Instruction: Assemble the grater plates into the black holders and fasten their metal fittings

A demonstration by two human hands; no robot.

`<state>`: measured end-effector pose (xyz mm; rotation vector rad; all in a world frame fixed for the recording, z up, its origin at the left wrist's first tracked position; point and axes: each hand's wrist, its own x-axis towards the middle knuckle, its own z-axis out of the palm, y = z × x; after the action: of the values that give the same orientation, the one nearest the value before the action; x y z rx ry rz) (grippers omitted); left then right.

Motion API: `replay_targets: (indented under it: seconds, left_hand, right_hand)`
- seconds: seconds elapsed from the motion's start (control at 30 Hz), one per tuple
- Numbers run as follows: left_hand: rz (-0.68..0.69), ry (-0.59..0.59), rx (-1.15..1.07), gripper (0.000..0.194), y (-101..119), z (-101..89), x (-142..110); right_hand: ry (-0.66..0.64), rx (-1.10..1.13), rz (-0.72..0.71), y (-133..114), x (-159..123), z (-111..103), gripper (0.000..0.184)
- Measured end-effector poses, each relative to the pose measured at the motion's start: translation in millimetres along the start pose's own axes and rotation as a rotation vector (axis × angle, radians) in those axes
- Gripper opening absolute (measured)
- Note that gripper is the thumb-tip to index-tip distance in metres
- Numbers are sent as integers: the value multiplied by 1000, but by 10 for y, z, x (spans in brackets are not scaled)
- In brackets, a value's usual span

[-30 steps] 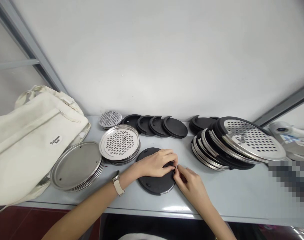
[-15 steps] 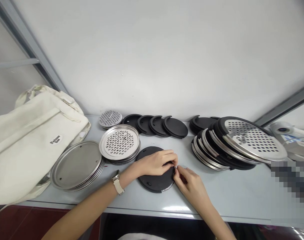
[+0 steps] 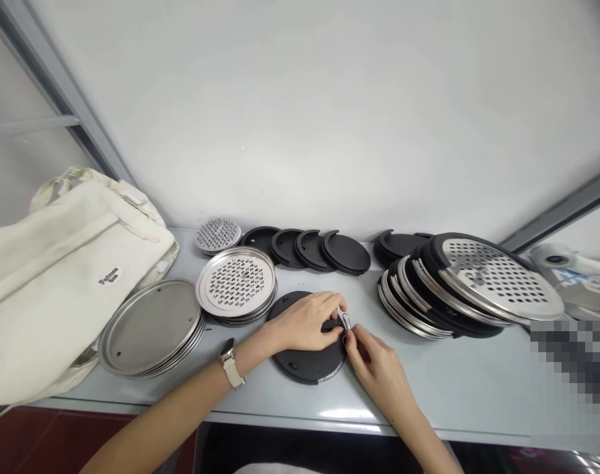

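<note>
A black round plate (image 3: 307,366) with small oval holes lies on the shelf, a shiny strip along its lower right edge. My left hand (image 3: 305,324) rests over this plate, its fingers curled down and the thumb tucked under, at the plate's right side. Between its thumb and fingers a dark part of the plate shows. My right hand (image 3: 377,365) pinches the lower end of a small bent metal wire loop (image 3: 346,320) at the plate's right edge. The loop stands upright beside my left fingertips; whether they touch it I cannot tell.
Stacked metal grater discs (image 3: 236,282) and plain metal discs (image 3: 149,327) stand left, beside a cream bag (image 3: 57,283). Black round holders (image 3: 346,252) line the wall. At right leans a pile of black-rimmed graters (image 3: 500,276). The shelf's front edge (image 3: 300,421) is close.
The metal loop now shows more fully, standing above my right fingertips. My left fingers have lifted slightly and opened a little away from it. The plate has hardly moved.
</note>
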<state>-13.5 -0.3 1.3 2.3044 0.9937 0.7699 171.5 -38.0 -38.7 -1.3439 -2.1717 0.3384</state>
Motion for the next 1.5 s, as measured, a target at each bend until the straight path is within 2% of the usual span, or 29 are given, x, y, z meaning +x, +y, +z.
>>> replay_targets:
  seconds: [0.2, 0.5, 0.73, 1.27, 1.5]
  left_hand:
    - [39, -5, -26, 26, 11, 17, -7]
    - [109, 5, 131, 22, 43, -1, -17]
    - [190, -3, 144, 18, 19, 18, -4]
    - [153, -37, 149, 14, 17, 22, -31]
    - [191, 2, 238, 13, 13, 27, -14]
  right_hand:
    - [-38, -3, -24, 21, -1, 8, 25]
    - [-55, 9, -31, 26, -5, 9, 24]
    - [-49, 46, -20, 30, -17, 10, 23]
    - [-12, 105, -18, 10, -26, 3, 24]
    - [5, 104, -23, 11, -15, 3, 24]
